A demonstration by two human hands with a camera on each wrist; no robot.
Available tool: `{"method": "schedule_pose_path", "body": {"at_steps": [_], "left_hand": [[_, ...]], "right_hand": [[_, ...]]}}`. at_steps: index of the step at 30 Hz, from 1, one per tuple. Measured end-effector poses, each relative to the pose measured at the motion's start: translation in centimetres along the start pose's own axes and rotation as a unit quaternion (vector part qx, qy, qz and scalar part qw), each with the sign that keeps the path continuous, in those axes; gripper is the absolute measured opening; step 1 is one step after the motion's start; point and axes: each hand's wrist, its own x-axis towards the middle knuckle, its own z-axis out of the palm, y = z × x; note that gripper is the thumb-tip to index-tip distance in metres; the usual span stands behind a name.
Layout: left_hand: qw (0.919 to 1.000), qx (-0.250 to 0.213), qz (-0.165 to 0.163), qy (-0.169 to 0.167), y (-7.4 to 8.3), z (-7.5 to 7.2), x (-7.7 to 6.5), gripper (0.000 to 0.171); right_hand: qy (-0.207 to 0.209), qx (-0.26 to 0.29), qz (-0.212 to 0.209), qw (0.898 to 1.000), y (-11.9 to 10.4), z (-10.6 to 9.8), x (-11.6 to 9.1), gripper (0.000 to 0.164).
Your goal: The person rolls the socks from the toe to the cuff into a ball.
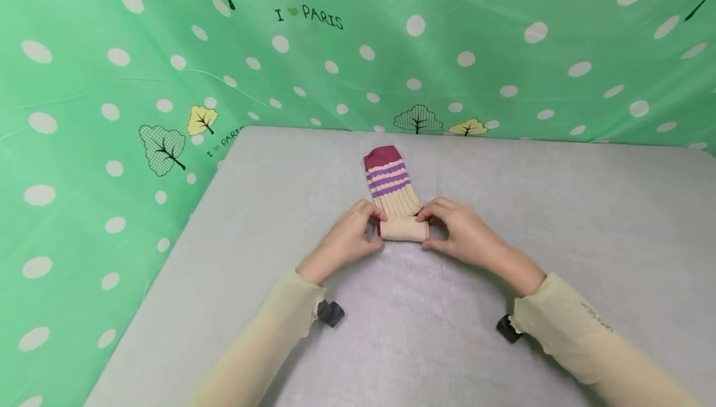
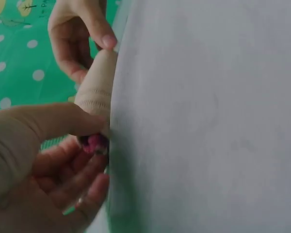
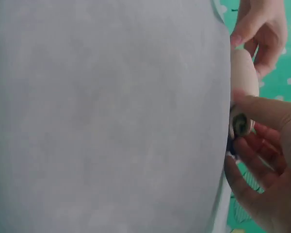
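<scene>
A cream ribbed sock (image 1: 398,199) with purple stripes and a maroon end lies on the grey table, its near part rolled into a thick cream cylinder. My left hand (image 1: 352,233) pinches the left end of the roll, thumb on the near side and fingers on the far side. At the right end, my right hand (image 1: 467,233) grips it the same way. The left wrist view shows a bit of magenta fabric in the roll's end (image 2: 94,144) beside my left thumb. Dark layers show in the roll's other end (image 3: 240,124) in the right wrist view.
The grey-covered table (image 1: 559,208) extends around the sock on all sides. Behind it and to the left hangs a green polka-dot cloth (image 1: 313,71) with printed trees. A small black device (image 1: 331,314) sits at the left cuff, another (image 1: 508,329) at the right.
</scene>
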Motion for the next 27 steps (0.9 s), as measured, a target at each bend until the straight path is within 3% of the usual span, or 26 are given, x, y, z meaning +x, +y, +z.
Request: {"method": "schedule_pose_path", "body": {"at_steps": [7,10,12,15,18,22,27], "left_hand": [[0.9982,0.055,-0.019,0.013,0.6,0.2,0.6,0.033],[0.9992,0.032,-0.014,0.019,0.2,0.1,0.4,0.032],[0.9997,-0.013,-0.012,0.018,-0.2,0.0,0.1,0.031],[0.9952,-0.096,-0.016,0.008,-1.0,-0.3,-0.3,0.032],[0.9885,-0.149,-0.023,-0.007,-1.7,-0.7,-0.6,0.033],[0.9900,-0.136,-0.035,-0.008,-2.5,-1.2,-1.2,0.030],[0.9937,-0.090,-0.067,0.001,-2.4,-1.4,-1.3,0.026]], "right_hand": [[0.019,-0.054,0.000,0.998,-1.2,0.4,0.9,0.031],[0.026,-0.051,0.014,0.998,-1.6,0.4,0.9,0.027],[0.031,-0.044,0.024,0.998,-1.9,0.4,0.9,0.025],[0.032,-0.015,0.044,0.998,-2.5,0.5,0.9,0.022],[0.017,0.045,0.080,0.996,-3.2,0.5,1.0,0.019],[-0.008,0.131,0.135,0.982,-3.7,0.8,1.2,0.017],[-0.016,0.146,0.156,0.977,-3.6,0.8,1.5,0.018]]}}
